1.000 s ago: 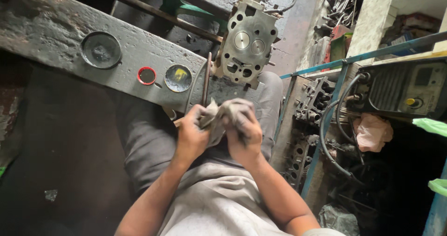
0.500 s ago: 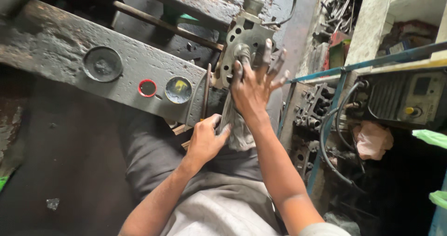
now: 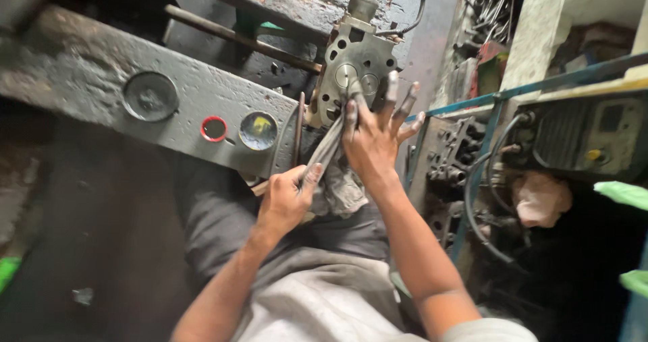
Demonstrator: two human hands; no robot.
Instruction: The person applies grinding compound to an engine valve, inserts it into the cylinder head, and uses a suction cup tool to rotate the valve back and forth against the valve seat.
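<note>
Both hands worked at mid-frame: my left hand (image 3: pixel 287 200) pinched the grey rag (image 3: pixel 335 173), while my right hand (image 3: pixel 374 136) lay spread, fingers loose, against the metal cylinder head (image 3: pixel 354 62) above it.

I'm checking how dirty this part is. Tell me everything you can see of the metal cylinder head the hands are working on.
The cylinder head is a grey cast-metal block, grimy, stood nearly upright on the machine bed. Its face shows two round valve discs, several bolt holes and a round cap on top. The right hand spreads its fingers over the lower face, pressing a dirty rag that the left hand also grips.
</note>
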